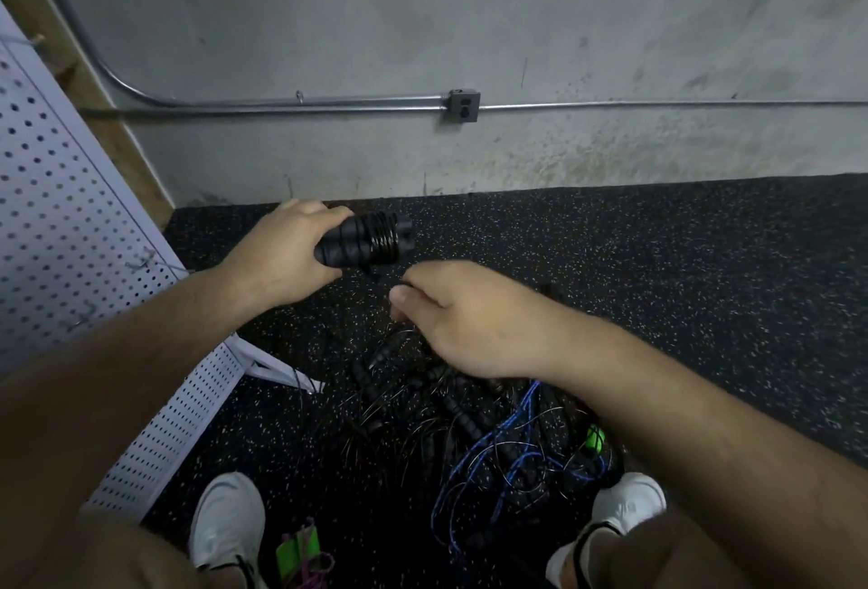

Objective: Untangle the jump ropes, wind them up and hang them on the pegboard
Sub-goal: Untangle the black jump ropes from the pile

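Your left hand (282, 255) holds pair of black handles (350, 243) above floor (657, 259), fingers curled round them. Cord (383, 236) wound tight near handle ends. Your right hand (465, 325) just beside, fingers curled, pinching cord's loose end. Tangled ropes (469, 429) lie between your shoes (230, 518). Pegboard (70, 212) at left.

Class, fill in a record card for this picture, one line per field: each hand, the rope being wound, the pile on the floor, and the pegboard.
Left hand: grips the black handles, held side by side.
Rope being wound: black cord is coiled round the handles.
Right hand: fingers curled, seemingly pinching the cord's loose end just below the handles.
Pile: tangled ropes, black and blue, lie on the speckled floor between the white shoes.
Pegboard: at the left; no rope hangs on the part in view.
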